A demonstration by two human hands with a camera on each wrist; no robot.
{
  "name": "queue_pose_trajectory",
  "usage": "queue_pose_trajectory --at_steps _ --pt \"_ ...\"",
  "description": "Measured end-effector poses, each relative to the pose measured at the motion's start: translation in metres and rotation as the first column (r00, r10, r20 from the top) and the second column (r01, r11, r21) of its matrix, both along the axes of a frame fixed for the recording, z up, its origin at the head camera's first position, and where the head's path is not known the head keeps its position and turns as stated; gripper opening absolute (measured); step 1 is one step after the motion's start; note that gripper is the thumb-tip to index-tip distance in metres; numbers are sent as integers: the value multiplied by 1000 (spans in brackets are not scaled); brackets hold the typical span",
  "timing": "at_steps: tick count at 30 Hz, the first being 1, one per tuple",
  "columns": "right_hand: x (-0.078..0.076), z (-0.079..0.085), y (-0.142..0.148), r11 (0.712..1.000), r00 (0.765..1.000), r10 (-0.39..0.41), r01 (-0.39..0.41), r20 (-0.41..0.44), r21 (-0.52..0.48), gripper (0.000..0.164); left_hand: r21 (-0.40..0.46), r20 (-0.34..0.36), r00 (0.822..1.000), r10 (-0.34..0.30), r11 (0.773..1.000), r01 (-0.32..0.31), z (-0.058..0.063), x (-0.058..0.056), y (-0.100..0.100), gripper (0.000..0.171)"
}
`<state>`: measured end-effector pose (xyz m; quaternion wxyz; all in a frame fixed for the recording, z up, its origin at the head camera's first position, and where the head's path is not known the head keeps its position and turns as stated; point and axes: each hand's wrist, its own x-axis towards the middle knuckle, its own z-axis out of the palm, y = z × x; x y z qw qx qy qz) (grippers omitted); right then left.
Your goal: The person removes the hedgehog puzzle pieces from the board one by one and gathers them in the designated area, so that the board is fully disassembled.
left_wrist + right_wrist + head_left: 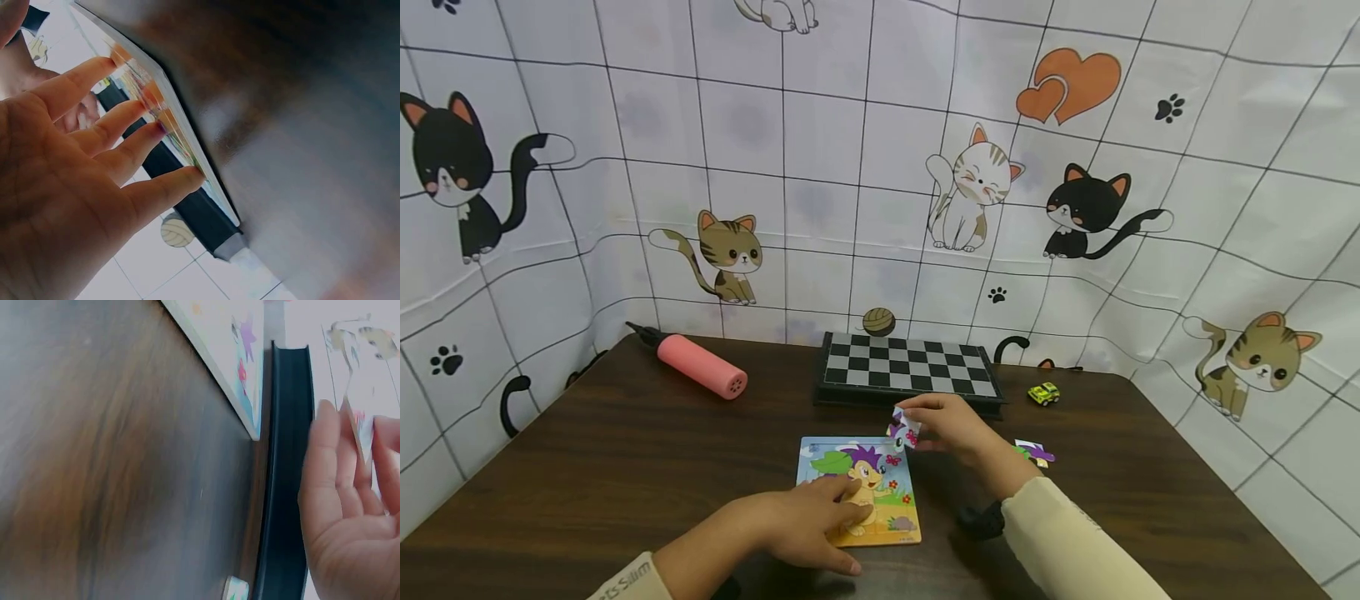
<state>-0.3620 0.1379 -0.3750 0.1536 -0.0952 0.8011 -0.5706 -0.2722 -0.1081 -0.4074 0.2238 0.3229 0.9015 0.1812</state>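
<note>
A cartoon jigsaw puzzle (895,500) with a purple-haired hedgehog picture lies in its tray on the brown table. My left hand (808,521) rests on its lower left part with fingers spread; in the left wrist view the fingertips (195,177) touch its surface. Above the puzzle's top right corner, my right hand (951,425) pinches a puzzle piece (904,428) printed in purple, white and pink. In the right wrist view this thin piece (362,434) shows nearly edge-on between thumb and fingers.
More loose puzzle pieces (1034,452) lie right of my right hand. Behind the puzzle stands a black-and-white chessboard (910,367), with a small yellow-green toy car (1043,393) to its right. A pink cylinder with a black nozzle (700,365) lies at the back left.
</note>
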Motion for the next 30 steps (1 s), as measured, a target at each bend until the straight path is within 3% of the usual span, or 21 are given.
queue_pose_trajectory --at_steps 3,7,10,12,16,22,27,30 --pt "2 4 20 991 991 -111 115 70 -61 32 24 -31 999 -23 999 24 -9 -4 -2 72" --pt "1 7 65 979 977 -201 204 66 -32 36 21 -35 999 -15 1000 16 -13 -6 -2 72" --pt "0 5 107 957 963 -268 269 -27 108 39 13 -30 1000 -9 1000 9 -14 -7 -2 73" --pt "0 4 134 919 948 -299 316 -105 237 38 16 -29 1000 2 1000 -1 -13 -7 -1 73" --pt "3 0 177 835 927 -303 370 -221 408 37 11 -12 1000 11 1000 -11 -6 -4 1 71" --pt "2 -9 204 821 914 -318 398 -250 409 32 23 -23 1000 -18 1000 18 -12 -8 -3 71" --pt "1 -13 215 816 920 -298 384 -255 432 29 34 -21 999 -28 999 28 -17 -11 -4 73" --pt "2 -11 217 787 913 -299 400 -277 469 31 19 -12 1000 -27 999 28 -17 -13 -3 71"
